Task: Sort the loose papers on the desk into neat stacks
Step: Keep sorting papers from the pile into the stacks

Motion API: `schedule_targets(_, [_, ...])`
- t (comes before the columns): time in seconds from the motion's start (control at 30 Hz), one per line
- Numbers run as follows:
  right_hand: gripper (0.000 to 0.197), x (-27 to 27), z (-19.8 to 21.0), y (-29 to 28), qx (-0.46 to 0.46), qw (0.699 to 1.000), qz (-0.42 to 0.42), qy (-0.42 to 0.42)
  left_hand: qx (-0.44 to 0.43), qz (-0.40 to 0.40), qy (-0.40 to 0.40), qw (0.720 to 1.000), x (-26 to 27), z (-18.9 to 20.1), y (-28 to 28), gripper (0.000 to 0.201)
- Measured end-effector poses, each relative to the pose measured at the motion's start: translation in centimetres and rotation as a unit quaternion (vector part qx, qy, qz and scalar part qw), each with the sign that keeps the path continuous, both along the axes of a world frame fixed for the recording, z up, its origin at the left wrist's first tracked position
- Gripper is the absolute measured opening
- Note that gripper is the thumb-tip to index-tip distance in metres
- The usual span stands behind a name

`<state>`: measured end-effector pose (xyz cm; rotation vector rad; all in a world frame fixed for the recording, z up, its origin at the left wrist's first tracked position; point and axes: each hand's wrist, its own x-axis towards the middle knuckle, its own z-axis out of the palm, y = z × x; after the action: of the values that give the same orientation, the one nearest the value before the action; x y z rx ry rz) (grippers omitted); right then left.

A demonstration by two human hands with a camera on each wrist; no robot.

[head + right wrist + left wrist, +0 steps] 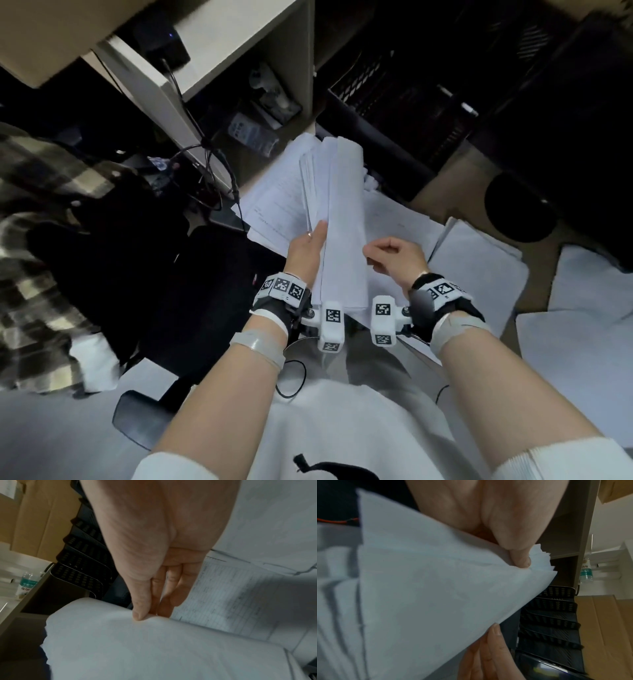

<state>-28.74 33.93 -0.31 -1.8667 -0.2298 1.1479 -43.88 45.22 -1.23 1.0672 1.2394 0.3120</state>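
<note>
Above the loose papers [387, 222] spread on the surface [455, 202], a sheaf of sheets [342, 219] is held up on edge. Left hand [306, 248] grips the sheaf's left side, thumb pressed on top, fingers [494, 642] underneath. Right hand [394, 255] pinches its right edge between thumb and curled fingers [164, 601]. Black file trays [383, 92] stand beyond the sheaf.

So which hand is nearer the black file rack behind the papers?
Right. The right hand pinches the held paper bundle on the side facing the file rack; the left hand grips the bundle's far side, away from the rack.
</note>
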Motion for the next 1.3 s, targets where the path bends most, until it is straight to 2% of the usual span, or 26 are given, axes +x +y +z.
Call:
schedule_targets(0.1, [0.007,-0.2,0.6,0.0,0.003,1.000,0.008,-0.008,0.037,-0.008,0.002,0.999,0.0,0.6,-0.6,0.045])
schedule_targets(0.2, [0.013,-0.2,2.7,0.4,0.033,0.999,-0.005,0.006,0.071,-0.016,-0.015,0.997,0.6,1.5,-1.5,0.018])
schedule_targets(0.33, [0.026,1.2,5.5,-0.5,0.065,0.995,0.052,0.059,0.125,-0.019,0.023,0.992,2.3,2.8,-2.9,0.021])
schedule_targets(0.4, [0.021,2.3,5.8,-1.9,0.079,0.994,0.063,0.035,0.140,0.003,0.039,0.989,3.4,3.3,-4.1,0.018])
schedule_targets(0.47, [0.007,3.6,5.7,-3.3,0.082,0.994,0.074,-0.020,0.152,0.018,0.045,0.987,4.6,4.0,-5.8,0.015])
schedule_targets(0.5, [0.010,4.3,5.6,-4.2,0.079,0.993,0.078,-0.046,0.157,0.023,0.047,0.986,5.2,4.2,-6.6,0.016])
schedule_targets(0.63, [0.005,6.7,5.5,-7.5,0.092,0.993,0.067,-0.038,0.108,0.066,-0.001,0.992,7.4,4.5,-10.1,0.014])
schedule_targets(0.67, [0.003,7.3,5.5,-8.2,0.099,0.992,0.070,-0.034,0.076,0.081,-0.025,0.993,7.9,4.6,-11.0,0.018])
schedule_targets(0.73, [0.004,8.2,5.6,-9.5,0.112,0.989,0.089,-0.043,0.013,0.103,-0.079,0.991,8.7,4.6,-12.9,0.040])
schedule_targets(0.77, [0.007,8.6,5.6,-10.0,0.116,0.986,0.104,-0.050,0.010,0.102,-0.083,0.991,9.1,4.5,-13.8,0.043])
schedule_targets(0.8, [0.009,8.8,5.6,-10.5,0.120,0.985,0.116,-0.049,0.027,0.092,-0.072,0.993,9.4,4.6,-14.8,0.037])
schedule_targets(0.87, [0.011,9.3,5.1,-11.4,0.102,0.987,0.105,-0.058,0.076,0.084,-0.029,0.993,9.7,4.4,-16.2,0.018])
schedule_targets(0.9, [0.011,9.8,4.5,-12.0,0.080,0.991,0.072,-0.080,0.095,0.093,-0.007,0.991,9.6,4.2,-16.5,0.014])
schedule_targets(0.97, [0.015,11.6,2.6,-13.8,0.014,0.992,-0.014,-0.128,0.116,0.119,0.031,0.986,9.3,3.7,-16.5,0.013])
schedule_targets(1.03, [0.019,13.0,1.0,-15.9,-0.063,0.987,-0.050,-0.136,0.115,0.124,0.043,0.985,9.1,3.4,-16.5,0.009])
schedule_targets(1.13, [0.022,13.4,-0.8,-17.9,-0.123,0.986,-0.061,-0.097,0.103,0.106,0.032,0.988,9.3,3.2,-16.9,0.006])
schedule_targets(1.3, [0.023,12.2,-2.0,-17.9,-0.135,0.988,-0.022,-0.068,0.079,0.090,0.032,0.992,8.5,2.0,-15.4,0.008])
